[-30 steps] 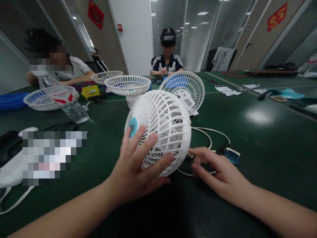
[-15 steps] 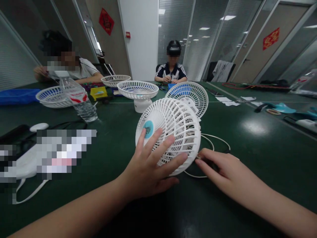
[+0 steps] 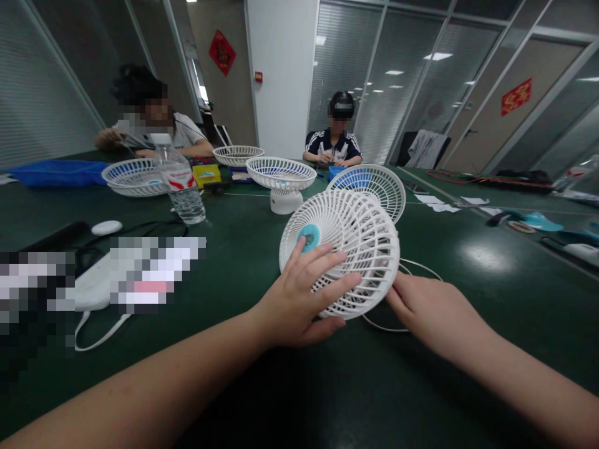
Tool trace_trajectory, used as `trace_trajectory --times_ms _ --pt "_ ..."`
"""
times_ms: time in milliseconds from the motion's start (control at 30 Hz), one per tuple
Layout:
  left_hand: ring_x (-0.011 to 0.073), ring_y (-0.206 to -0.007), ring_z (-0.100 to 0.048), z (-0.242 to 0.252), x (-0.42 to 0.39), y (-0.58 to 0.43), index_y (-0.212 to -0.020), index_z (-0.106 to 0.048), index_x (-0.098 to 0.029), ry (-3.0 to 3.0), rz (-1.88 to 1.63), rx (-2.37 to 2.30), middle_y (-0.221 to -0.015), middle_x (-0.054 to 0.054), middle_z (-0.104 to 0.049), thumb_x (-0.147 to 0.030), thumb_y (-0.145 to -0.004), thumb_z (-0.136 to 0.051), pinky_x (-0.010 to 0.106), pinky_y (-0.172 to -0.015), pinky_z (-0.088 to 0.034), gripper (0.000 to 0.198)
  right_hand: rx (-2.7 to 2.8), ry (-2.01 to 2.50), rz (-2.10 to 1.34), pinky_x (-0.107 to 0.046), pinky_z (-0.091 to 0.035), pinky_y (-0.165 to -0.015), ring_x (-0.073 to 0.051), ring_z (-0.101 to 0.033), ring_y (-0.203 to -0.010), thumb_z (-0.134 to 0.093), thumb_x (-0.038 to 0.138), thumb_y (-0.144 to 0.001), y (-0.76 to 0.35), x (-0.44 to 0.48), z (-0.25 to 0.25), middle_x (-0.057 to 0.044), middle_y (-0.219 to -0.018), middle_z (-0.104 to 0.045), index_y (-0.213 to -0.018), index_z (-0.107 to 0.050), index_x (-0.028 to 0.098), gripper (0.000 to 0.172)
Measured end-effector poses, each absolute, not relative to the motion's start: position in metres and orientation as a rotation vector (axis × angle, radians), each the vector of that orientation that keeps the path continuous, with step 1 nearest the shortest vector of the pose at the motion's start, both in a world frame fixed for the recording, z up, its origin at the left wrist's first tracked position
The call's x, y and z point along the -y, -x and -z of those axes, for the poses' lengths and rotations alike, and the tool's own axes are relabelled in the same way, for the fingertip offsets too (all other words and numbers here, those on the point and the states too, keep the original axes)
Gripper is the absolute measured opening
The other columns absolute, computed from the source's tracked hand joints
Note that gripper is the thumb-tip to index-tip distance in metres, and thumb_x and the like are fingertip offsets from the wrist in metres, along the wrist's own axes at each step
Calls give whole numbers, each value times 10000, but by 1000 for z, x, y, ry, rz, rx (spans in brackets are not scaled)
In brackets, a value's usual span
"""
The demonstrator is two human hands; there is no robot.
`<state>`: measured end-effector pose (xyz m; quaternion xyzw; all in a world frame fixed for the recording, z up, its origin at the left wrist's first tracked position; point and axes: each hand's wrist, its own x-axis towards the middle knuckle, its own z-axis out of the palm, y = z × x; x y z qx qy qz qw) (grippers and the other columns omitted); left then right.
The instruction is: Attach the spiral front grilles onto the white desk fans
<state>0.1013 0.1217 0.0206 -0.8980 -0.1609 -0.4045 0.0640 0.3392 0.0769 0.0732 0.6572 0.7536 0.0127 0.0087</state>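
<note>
A white desk fan (image 3: 369, 240) with a round grille and a light blue centre cap (image 3: 309, 237) is tilted in front of me. My left hand (image 3: 311, 287) holds it from the front, fingers spread across the grille bars, a fingertip on the cap and the thumb along the lower edge. At the fan's right edge is my right hand (image 3: 423, 305), closed, with its fingertips partly behind the rim. What those fingers hold is hidden. A thin white cable (image 3: 386, 329) loops on the table beneath and behind the fan.
Behind the fan stand another fan on its base (image 3: 286, 201) and a leaning white grille (image 3: 390, 193). Left are a water bottle (image 3: 182, 193), a blue tray (image 3: 58, 173) and a yellow box (image 3: 206, 175). Two people sit across the green table (image 3: 234, 262).
My view has shifted, so the scene sits further right. The fan has turned slightly, and my right fingers have moved in behind its rim. My left hand stays on the grille.
</note>
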Motion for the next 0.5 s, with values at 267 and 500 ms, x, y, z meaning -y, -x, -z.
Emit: trace_trajectory --times_ms 267,500 --pt "286 -1399 -308 -19 -115 -103 -1290 -491 -227 2661 960 288 -1440 87 -461 -384 -896 -504 568 -1179 -112 425 -2187 -2374 240 -413 -465 -774 -285 -625 -921 -189 625 -819 -402 -70 -60 -62 -1006 -673 -964 -656 243 620" --pt "266 -1357 -366 -15 -117 -113 -1215 -530 -202 2769 741 765 -1415 93 -487 -299 -925 -457 570 -1168 -159 314 -1714 -2710 180 -407 -495 -737 -289 -632 -812 -318 688 -662 -523 -60 -35 -108 -903 -681 -768 -647 235 570"
